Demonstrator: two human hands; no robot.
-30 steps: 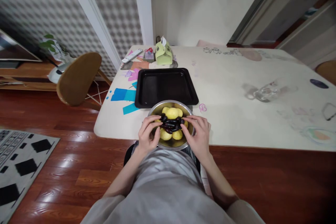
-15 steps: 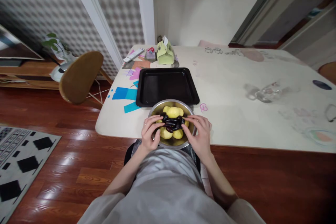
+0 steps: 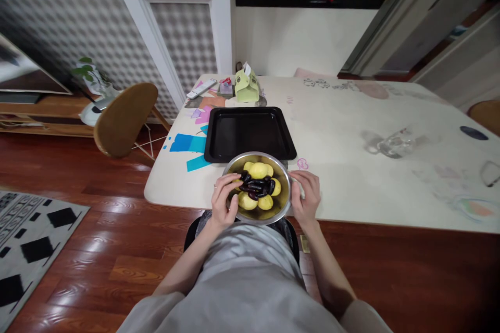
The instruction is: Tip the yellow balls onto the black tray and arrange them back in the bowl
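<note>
A round metal bowl (image 3: 284,207) stands at the near edge of the table, in front of me. Several yellow potatoes (image 3: 258,170) lie in it, with small dark purple eggplants (image 3: 258,186) piled on top. My left hand (image 3: 224,202) curls over the bowl's left rim, its fingertips at the left end of the eggplants. My right hand (image 3: 308,197) rests against the outside of the bowl's right rim, fingers loosely bent. Just beyond the bowl lies an empty black baking tray (image 3: 247,133).
The pale table (image 3: 351,135) carries a green tissue box (image 3: 246,86), a remote (image 3: 201,88), blue and pink paper shapes (image 3: 186,143) and a glass jug (image 3: 392,144). A wooden chair (image 3: 123,118) stands left of the table. A patterned rug (image 3: 27,239) lies on the floor at left.
My right hand has drawn back from the eggplants to the outside of the bowl's right rim. My left hand stays at the left rim. The view has tilted up slightly.
</note>
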